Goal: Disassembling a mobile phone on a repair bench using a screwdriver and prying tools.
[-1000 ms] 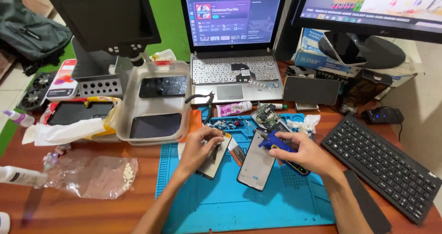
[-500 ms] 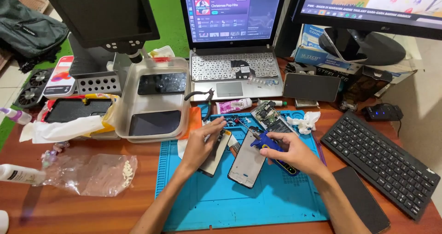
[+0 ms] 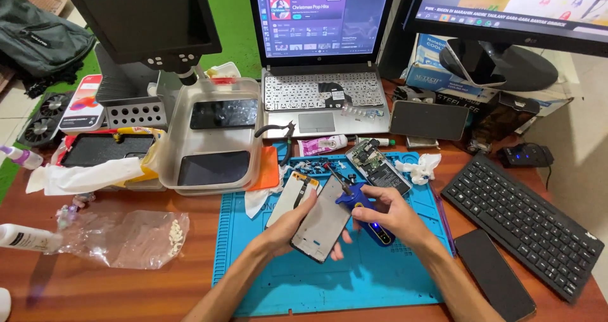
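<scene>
Over the blue work mat (image 3: 354,284), my left hand (image 3: 288,228) grips the lower left edge of an opened phone frame (image 3: 323,220), held tilted. My right hand (image 3: 392,214) holds a blue electric screwdriver (image 3: 361,205), its tip pointing up-left at the frame's top edge. A white phone panel (image 3: 292,195) lies on the mat just left of the frame. A phone circuit board assembly (image 3: 379,167) rests on the mat behind my right hand.
A clear plastic tray (image 3: 171,170) with two dark phones sits at left. A laptop (image 3: 320,50), a monitor (image 3: 513,12), a black keyboard (image 3: 525,224), a dark phone (image 3: 494,274), a digital microscope (image 3: 149,24), pliers (image 3: 282,135), a plastic bag (image 3: 126,233).
Both hands have drawn nearer to me with the phone frame and screwdriver. The frame now rests in my left hand's grip instead of lying beside it on the mat.
</scene>
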